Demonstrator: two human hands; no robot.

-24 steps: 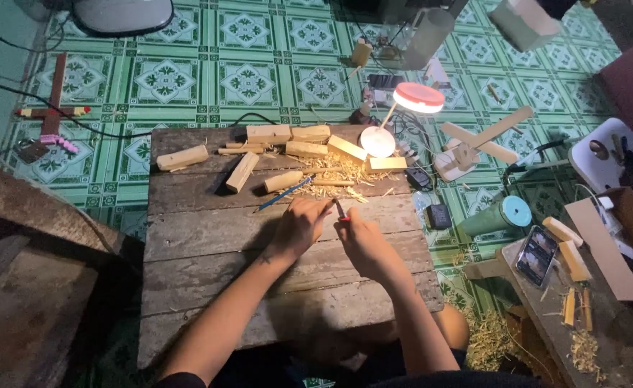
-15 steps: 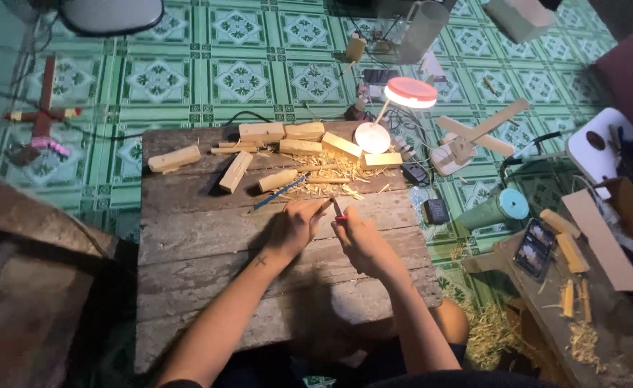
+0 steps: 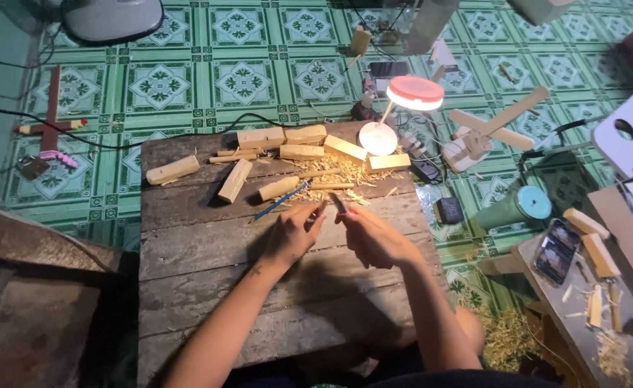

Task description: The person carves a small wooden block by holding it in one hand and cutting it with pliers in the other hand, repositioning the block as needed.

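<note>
Both of my hands meet over the middle of a low table of dark wooden planks (image 3: pixel 194 266). My left hand (image 3: pixel 293 233) pinches a thin wooden stick (image 3: pixel 319 210) between its fingertips. My right hand (image 3: pixel 372 236) grips a small knife with a reddish handle (image 3: pixel 341 205), its blade close to the stick. Just beyond the hands lies a blue pencil (image 3: pixel 280 201) beside a heap of pale wood shavings (image 3: pixel 331 176). Several light wooden blocks (image 3: pixel 302 151) are spread along the table's far edge.
A small desk lamp with a pink head (image 3: pixel 415 92) stands lit at the far right corner. On the green tiled floor lie a wooden cross-shaped piece (image 3: pixel 496 126), a teal roll (image 3: pixel 525 205), cables and small devices. At the right, a low bench (image 3: pixel 582 287) carries wood offcuts.
The camera has shifted slightly. My hands stay together over the table's middle, with only small movement of the knife and the stick.
</note>
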